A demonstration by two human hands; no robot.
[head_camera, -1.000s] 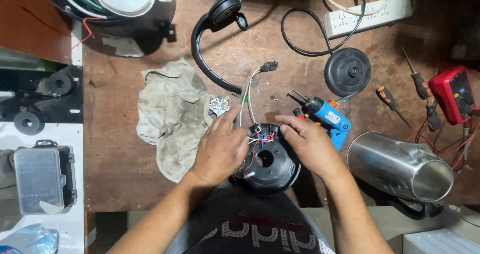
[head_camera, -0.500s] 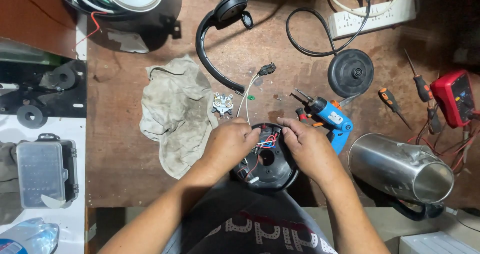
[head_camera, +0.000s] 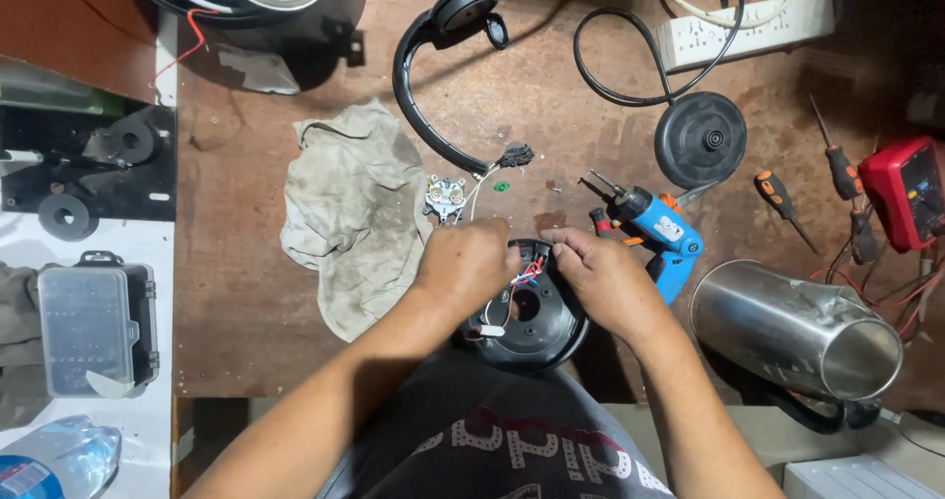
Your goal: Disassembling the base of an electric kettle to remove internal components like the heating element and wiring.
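A round black kettle base part (head_camera: 536,327) rests at the near edge of the brown table (head_camera: 236,342), with red, blue and white wires (head_camera: 525,271) coming out of its top. My left hand (head_camera: 471,263) pinches these wires from the left, fingers closed on them. On the right rim of the black part sits my right hand (head_camera: 600,278), fingertips at the same wire bundle. A small metal connector piece (head_camera: 445,198) lies just beyond my left hand.
A dirty grey rag (head_camera: 349,214) lies left of the hands. A blue electric screwdriver (head_camera: 660,228), steel kettle body (head_camera: 797,332), black round lid (head_camera: 701,139), black curved handle (head_camera: 433,66), power strip (head_camera: 748,22), red multimeter (head_camera: 906,192) and screwdrivers (head_camera: 787,199) surround them. A clear plastic box (head_camera: 94,327) sits left.
Both hands have closed in toward each other over the wires at the top of the black base part. The view shifted slightly.
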